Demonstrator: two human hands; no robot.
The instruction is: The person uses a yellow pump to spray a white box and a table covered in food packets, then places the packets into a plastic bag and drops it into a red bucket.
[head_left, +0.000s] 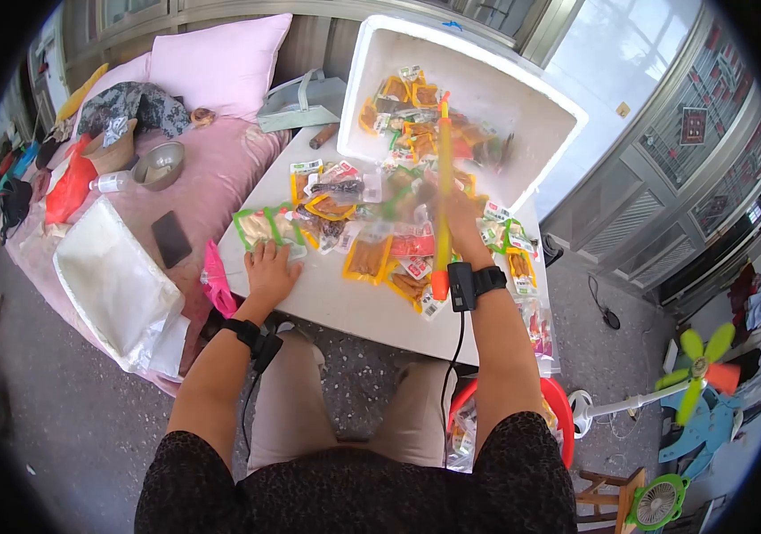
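My left hand [272, 271] lies palm down on the white table [309, 303], fingers spread, at the lower edge of a green-edged food packet [260, 229]. Among the packets in front of the foam box, my right hand [456, 214] is blurred, and its fingers are partly hidden behind a long yellow stick [444, 178] with orange ends. What that hand holds, if anything, cannot be made out. Yellow-edged packets [368, 256] lie spread over the table. More packets [420, 138] are heaped inside the tilted white foam box [556, 107].
A red tub [562, 409] with packets stands below the table's right side. At left is a pink-covered bed [211, 169] with a metal bowl [159, 166], a phone [171, 238] and a white foam lid [113, 280]. A green-bladed fan [699, 367] stands at right.
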